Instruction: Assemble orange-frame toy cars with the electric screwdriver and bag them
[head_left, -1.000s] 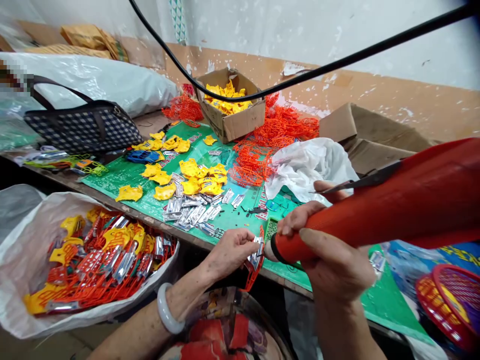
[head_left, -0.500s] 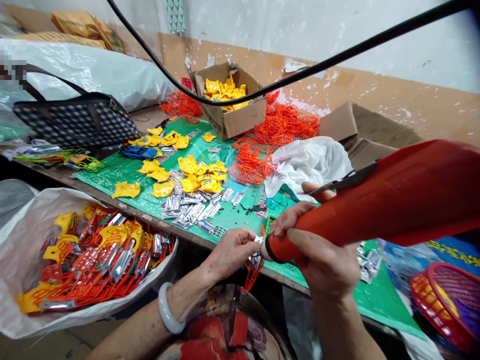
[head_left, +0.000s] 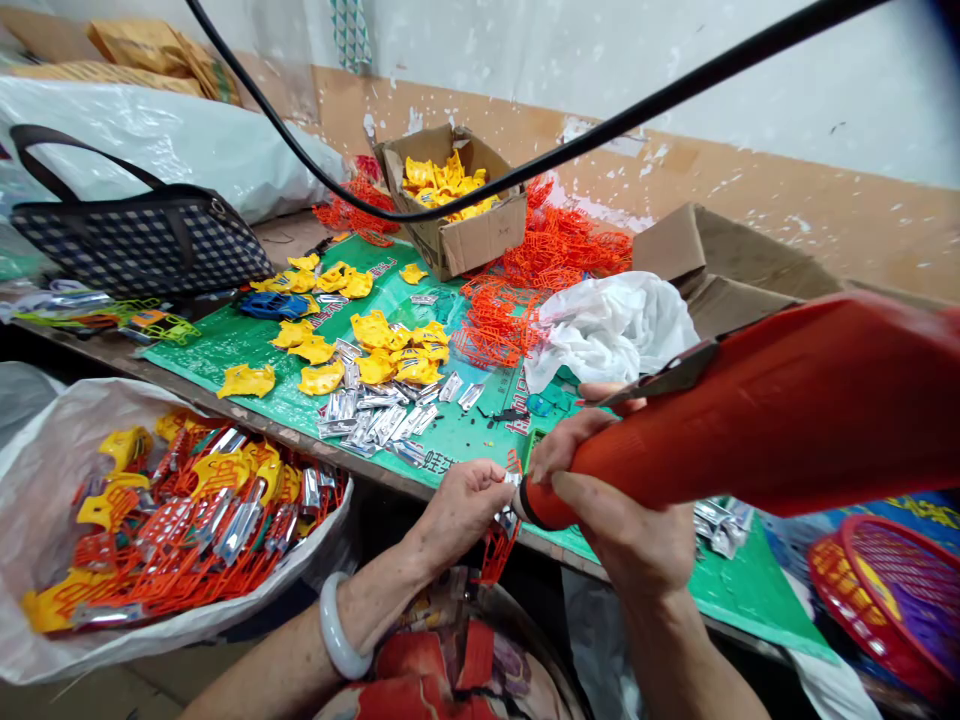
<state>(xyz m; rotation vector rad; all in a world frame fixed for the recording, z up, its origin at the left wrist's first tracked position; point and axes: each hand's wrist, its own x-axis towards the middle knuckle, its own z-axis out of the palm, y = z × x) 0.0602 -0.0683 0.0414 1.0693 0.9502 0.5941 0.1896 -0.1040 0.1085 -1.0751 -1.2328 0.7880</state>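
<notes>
My left hand [head_left: 459,510] pinches an orange plastic frame [head_left: 498,555] with a silvery metal plate on it, near the table's front edge. My right hand [head_left: 637,535] is wrapped round a thick red tool [head_left: 705,425], which looks like a powered screwdriver with a dark lever along its top. The tool's narrow end points left and meets the plate by my left fingertips; its very tip is hidden. Beyond my hands lie a pile of silvery plates [head_left: 386,420] and several yellow plastic shells [head_left: 375,330].
On the left, a white sack [head_left: 30,480] holds orange, yellow and silvery parts. A cardboard box [head_left: 484,240] of yellow shells stands behind, beside orange frames [head_left: 562,250] and a white plastic bag [head_left: 611,325]. A black cable [head_left: 600,130] hangs across the view. A red basket [head_left: 877,610] sits right.
The view has shifted slightly, so the table's contents appear a little further left. The red tool's rear has dipped slightly. Both hands keep their holds, and the tool's end still meets the plate.
</notes>
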